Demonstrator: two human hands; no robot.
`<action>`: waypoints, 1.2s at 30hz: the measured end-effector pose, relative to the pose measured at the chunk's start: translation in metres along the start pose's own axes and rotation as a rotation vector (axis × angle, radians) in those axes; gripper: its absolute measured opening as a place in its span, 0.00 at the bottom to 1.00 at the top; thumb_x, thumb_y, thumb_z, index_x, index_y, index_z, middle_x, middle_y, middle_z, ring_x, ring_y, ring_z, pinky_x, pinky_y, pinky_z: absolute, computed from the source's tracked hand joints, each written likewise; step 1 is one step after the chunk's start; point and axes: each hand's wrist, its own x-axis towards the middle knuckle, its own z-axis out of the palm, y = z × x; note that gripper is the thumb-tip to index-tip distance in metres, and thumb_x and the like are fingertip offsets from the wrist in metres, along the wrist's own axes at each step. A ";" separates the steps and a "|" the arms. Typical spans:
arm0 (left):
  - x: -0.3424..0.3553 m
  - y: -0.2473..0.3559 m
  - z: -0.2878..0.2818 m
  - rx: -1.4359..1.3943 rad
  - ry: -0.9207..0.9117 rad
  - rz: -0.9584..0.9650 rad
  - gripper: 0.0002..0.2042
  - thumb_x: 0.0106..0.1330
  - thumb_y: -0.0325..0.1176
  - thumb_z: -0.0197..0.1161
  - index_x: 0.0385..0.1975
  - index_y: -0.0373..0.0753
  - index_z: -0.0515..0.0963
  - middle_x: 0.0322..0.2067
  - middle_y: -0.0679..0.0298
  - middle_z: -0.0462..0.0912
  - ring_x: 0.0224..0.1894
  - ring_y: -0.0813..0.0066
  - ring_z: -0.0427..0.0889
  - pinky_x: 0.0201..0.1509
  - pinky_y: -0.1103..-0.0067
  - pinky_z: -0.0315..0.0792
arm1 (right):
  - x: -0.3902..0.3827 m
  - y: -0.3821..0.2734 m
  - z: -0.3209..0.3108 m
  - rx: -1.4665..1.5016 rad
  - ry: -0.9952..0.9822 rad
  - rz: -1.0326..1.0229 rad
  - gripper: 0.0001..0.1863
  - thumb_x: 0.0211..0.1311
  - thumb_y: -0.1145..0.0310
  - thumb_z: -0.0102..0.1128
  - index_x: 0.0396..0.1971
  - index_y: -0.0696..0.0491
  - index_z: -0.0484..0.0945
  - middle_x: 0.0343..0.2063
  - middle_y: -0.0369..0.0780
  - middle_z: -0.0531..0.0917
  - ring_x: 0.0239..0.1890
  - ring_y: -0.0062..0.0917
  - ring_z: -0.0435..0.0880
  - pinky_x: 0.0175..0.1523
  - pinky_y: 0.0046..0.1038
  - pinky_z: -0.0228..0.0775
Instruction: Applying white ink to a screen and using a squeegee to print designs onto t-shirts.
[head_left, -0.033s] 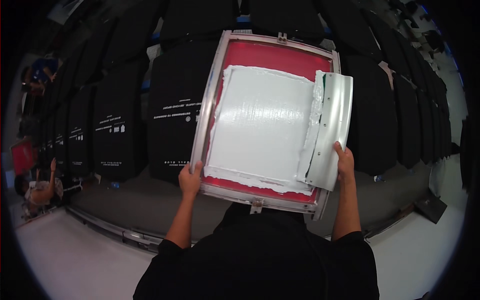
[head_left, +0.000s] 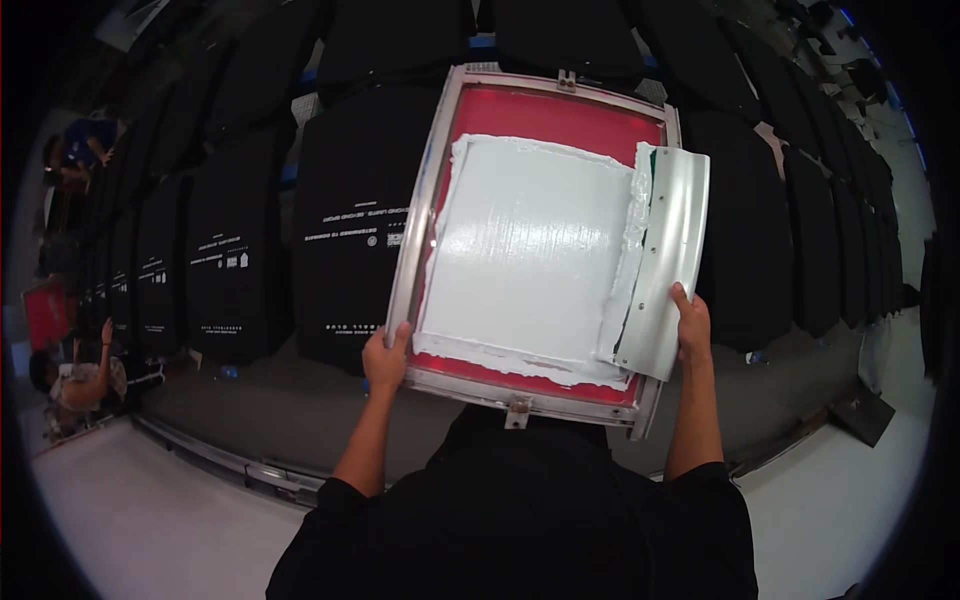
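My left hand (head_left: 384, 362) is closed on the near part of the left rail of a silver screen-printing frame (head_left: 408, 262). Red mesh (head_left: 545, 113) fills the frame, and a broad sheet of thick white ink (head_left: 525, 255) covers most of it. Along the right rail lies a wide metal-backed squeegee (head_left: 668, 265), with white ink piled against its left edge. My right hand (head_left: 692, 325) is closed at the squeegee's outer side, thumb on the metal; its other fingers are mostly hidden, so whether they also grip the rail does not show.
Rows of black fabric pieces (head_left: 345, 240) lie under and around the frame, several at left bearing white prints. A grey table edge (head_left: 270, 400) runs nearer me. At far left are two people, one with a raised arm (head_left: 104, 355). A dark flat panel (head_left: 862, 412) sits at right.
The frame, squeegee and both hands have shifted very slightly right and down together. Both grips look the same.
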 end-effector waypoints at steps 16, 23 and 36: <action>-0.057 -0.011 0.008 -0.113 -0.002 -0.107 0.25 0.70 0.50 0.65 0.49 0.30 0.80 0.39 0.50 0.87 0.40 0.64 0.84 0.49 0.70 0.76 | 0.023 0.020 -0.003 -0.035 -0.068 0.052 0.25 0.71 0.54 0.64 0.52 0.62 0.78 0.41 0.43 0.86 0.40 0.25 0.86 0.48 0.29 0.78; -0.096 0.008 0.005 0.142 0.193 0.342 0.19 0.68 0.40 0.67 0.48 0.30 0.78 0.40 0.48 0.81 0.43 0.51 0.81 0.49 0.63 0.74 | 0.027 -0.039 0.018 -0.398 -0.244 -0.070 0.24 0.63 0.56 0.71 0.48 0.61 0.81 0.38 0.40 0.86 0.39 0.24 0.84 0.47 0.29 0.77; -0.206 0.011 0.109 -0.613 -0.644 -0.239 0.11 0.65 0.30 0.73 0.28 0.30 0.79 0.18 0.74 0.74 0.24 0.91 0.67 0.29 0.85 0.67 | 0.132 -0.110 0.175 -1.474 -0.404 -1.146 0.17 0.51 0.71 0.67 0.44 0.53 0.81 0.36 0.44 0.86 0.38 0.40 0.84 0.51 0.37 0.71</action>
